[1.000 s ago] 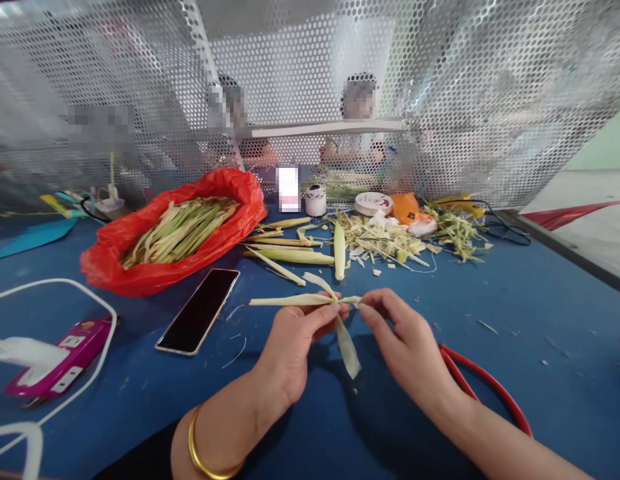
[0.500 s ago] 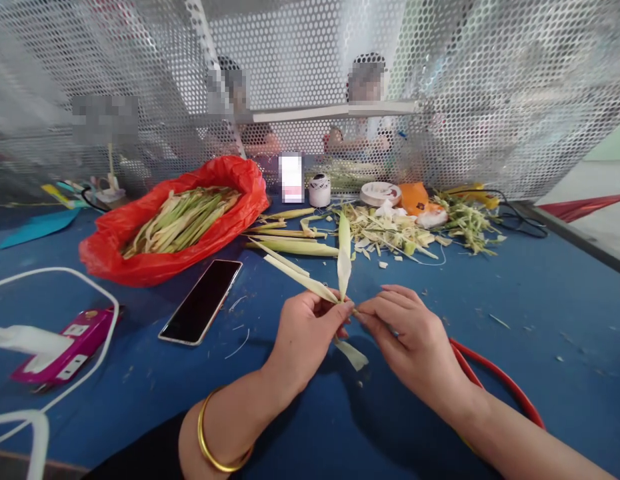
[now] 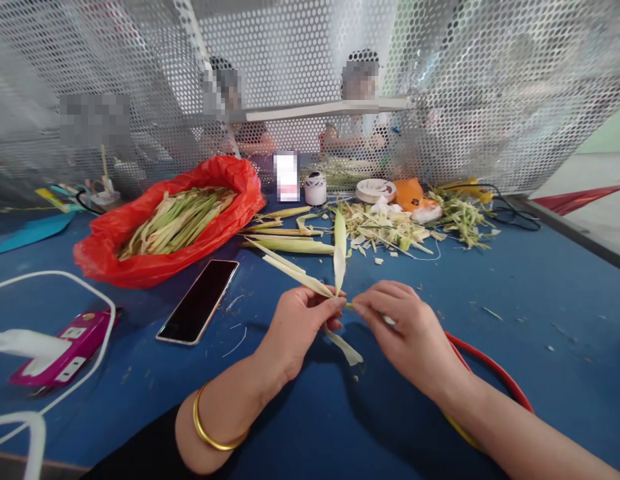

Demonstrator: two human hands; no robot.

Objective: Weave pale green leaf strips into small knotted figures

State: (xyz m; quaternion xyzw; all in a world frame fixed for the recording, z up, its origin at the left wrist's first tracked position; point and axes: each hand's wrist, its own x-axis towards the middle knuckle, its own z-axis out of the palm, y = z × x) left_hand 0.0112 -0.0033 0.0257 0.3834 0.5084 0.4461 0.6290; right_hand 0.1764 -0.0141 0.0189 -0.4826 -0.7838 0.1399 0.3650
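Observation:
My left hand (image 3: 305, 323) pinches several pale green leaf strips (image 3: 339, 257) where they cross, thumb on top. One strip points up and away, others slant to the far left, and a short end hangs below the fingers. Just to the right, my right hand (image 3: 397, 323) is closed on a thin strip end that leads out of the crossing. Both hands are a little above the blue table (image 3: 415, 427). Beyond them lie loose leaf strips (image 3: 300, 245) and a heap of leaf scraps (image 3: 390, 227).
A red plastic bag (image 3: 167, 270) of long leaves stands at the left, behind a phone (image 3: 197, 303). Nearer are a purple power strip (image 3: 65, 350) and white cable. At the back are a thread spool (image 3: 315, 190), tape roll (image 3: 375, 191) and mesh screen (image 3: 300, 53), with people behind.
My right hand has drawn slightly away from the left, and more of the strip end shows between them. The left hand keeps its pinch. The whole view has shifted slightly.

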